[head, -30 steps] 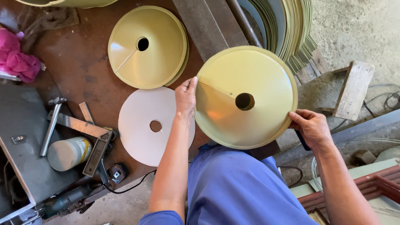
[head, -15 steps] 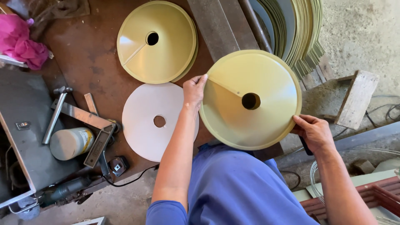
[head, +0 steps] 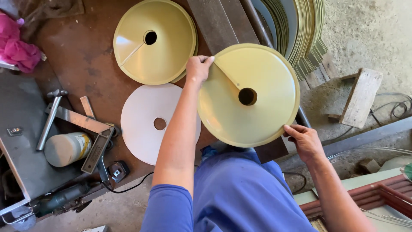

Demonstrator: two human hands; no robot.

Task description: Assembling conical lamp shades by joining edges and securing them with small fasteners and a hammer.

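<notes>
I see the yellow cone held tilted above the counter's near right corner. My left hand pinches its upper rim by the seam; my right hand grips the lower right rim. A white disc lies flat beside it.

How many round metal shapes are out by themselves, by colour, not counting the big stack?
Yellow cones: 2, one held by the left hand and right hand, one on the table
White flat disc: 1
Total: 3
</notes>
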